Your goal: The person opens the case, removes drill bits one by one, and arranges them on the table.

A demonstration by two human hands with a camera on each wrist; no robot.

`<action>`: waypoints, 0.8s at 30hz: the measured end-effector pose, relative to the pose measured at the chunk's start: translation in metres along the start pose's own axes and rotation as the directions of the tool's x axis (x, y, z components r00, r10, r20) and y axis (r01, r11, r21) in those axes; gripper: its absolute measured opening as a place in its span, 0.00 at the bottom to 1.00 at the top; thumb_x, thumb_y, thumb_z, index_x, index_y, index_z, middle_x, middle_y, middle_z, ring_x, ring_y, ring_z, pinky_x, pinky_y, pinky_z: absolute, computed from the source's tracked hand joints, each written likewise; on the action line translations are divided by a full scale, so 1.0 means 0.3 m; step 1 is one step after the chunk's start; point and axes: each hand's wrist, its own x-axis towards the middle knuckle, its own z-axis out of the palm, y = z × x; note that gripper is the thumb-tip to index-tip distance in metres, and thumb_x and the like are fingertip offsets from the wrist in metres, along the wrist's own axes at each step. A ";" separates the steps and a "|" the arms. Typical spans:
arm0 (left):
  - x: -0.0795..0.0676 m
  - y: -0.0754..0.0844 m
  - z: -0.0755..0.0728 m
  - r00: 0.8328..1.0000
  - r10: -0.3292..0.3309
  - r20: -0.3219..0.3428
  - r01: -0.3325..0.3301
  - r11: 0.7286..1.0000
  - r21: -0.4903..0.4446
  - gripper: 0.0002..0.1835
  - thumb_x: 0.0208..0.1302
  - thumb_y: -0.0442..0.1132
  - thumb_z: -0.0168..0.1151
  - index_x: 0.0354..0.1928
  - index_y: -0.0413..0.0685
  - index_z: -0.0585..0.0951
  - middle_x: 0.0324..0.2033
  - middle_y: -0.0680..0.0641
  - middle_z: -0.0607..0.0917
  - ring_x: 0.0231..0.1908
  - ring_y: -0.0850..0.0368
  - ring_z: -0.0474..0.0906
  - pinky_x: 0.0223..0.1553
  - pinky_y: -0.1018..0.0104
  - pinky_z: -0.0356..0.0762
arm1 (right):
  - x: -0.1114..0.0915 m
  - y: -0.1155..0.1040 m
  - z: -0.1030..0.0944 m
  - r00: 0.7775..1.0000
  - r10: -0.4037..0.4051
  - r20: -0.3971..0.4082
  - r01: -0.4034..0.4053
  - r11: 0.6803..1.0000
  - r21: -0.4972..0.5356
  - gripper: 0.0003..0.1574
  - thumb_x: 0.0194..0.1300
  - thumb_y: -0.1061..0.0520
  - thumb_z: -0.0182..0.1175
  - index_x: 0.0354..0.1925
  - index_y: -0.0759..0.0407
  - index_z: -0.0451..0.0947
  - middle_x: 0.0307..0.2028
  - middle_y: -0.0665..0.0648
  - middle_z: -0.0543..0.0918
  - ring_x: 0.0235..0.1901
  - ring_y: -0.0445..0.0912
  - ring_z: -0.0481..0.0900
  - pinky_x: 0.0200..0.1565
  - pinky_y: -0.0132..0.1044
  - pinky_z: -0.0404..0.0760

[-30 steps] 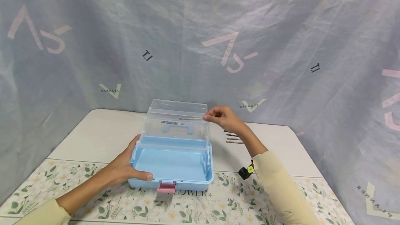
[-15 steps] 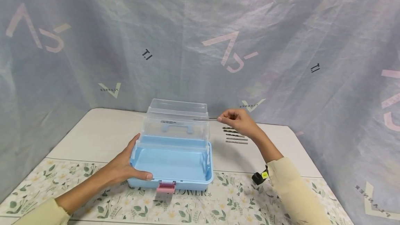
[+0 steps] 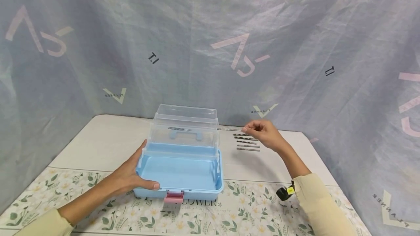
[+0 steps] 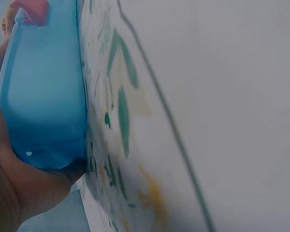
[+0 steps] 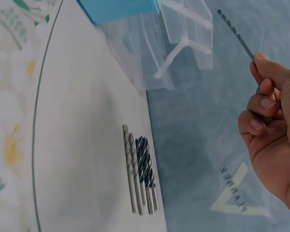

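Observation:
A light blue storage box stands with its clear lid and trays raised at the back. My left hand grips its left side, thumb over the front rim; the left wrist view shows fingers round the box's lower corner. Several drill bits show through the clear plastic. To the right of the box, my right hand pinches one drill bit between thumb and fingers, its fluted tip pointing left toward the tray. Below this hand, several drill bits lie in a row on the table, some dark and some silvery.
A pink latch hangs down at the box's front. A floral cloth covers the near part of the white table. Behind rises a grey-blue printed curtain. A black wrist camera sits by my right sleeve.
My right hand has moved rightward and slightly down with the drill bit, away from the clear trays to above the row of bits. The left hand and box stay put.

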 end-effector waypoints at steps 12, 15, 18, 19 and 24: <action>-0.003 -0.002 -0.004 1.000 0.014 0.007 -0.014 1.000 0.019 0.92 0.46 0.59 0.95 0.92 0.62 0.25 0.90 0.23 0.39 0.85 0.11 0.43 0.70 0.10 0.65 | -0.064 0.092 -0.014 0.998 0.066 -0.001 -0.066 0.997 -0.026 0.14 0.84 0.56 0.67 0.51 0.67 0.90 0.31 0.50 0.83 0.27 0.40 0.67 0.33 0.37 0.72; -0.004 -0.001 -0.004 1.000 0.006 0.013 -0.006 1.000 0.020 0.92 0.47 0.59 0.94 0.92 0.63 0.24 0.89 0.23 0.38 0.84 0.10 0.43 0.70 0.09 0.65 | -0.084 0.112 -0.010 0.996 0.089 -0.008 -0.089 0.995 -0.036 0.15 0.84 0.55 0.67 0.51 0.67 0.90 0.31 0.53 0.83 0.27 0.40 0.67 0.32 0.37 0.71; -0.005 0.001 -0.004 1.000 0.002 0.016 -0.002 1.000 0.021 0.92 0.48 0.60 0.94 0.92 0.65 0.24 0.89 0.23 0.38 0.84 0.10 0.44 0.70 0.09 0.66 | -0.106 0.137 -0.002 0.992 0.124 -0.010 -0.125 0.992 -0.034 0.17 0.84 0.54 0.68 0.52 0.68 0.90 0.35 0.61 0.86 0.28 0.40 0.69 0.33 0.36 0.72; -0.006 0.002 -0.004 1.000 0.000 0.016 0.000 1.000 0.022 0.92 0.48 0.60 0.94 0.92 0.65 0.24 0.89 0.23 0.38 0.84 0.10 0.44 0.70 0.09 0.66 | -0.114 0.147 0.000 0.991 0.136 -0.008 -0.136 0.990 -0.040 0.17 0.83 0.53 0.68 0.52 0.68 0.90 0.36 0.64 0.86 0.29 0.40 0.69 0.33 0.36 0.72; -0.007 0.007 -0.004 1.000 -0.003 0.009 0.003 1.000 0.031 0.92 0.48 0.61 0.93 0.92 0.65 0.24 0.90 0.23 0.39 0.84 0.11 0.45 0.71 0.10 0.65 | -0.157 0.203 0.008 0.984 0.180 0.001 -0.180 0.983 -0.046 0.16 0.83 0.52 0.68 0.50 0.65 0.91 0.33 0.63 0.83 0.27 0.39 0.68 0.31 0.35 0.71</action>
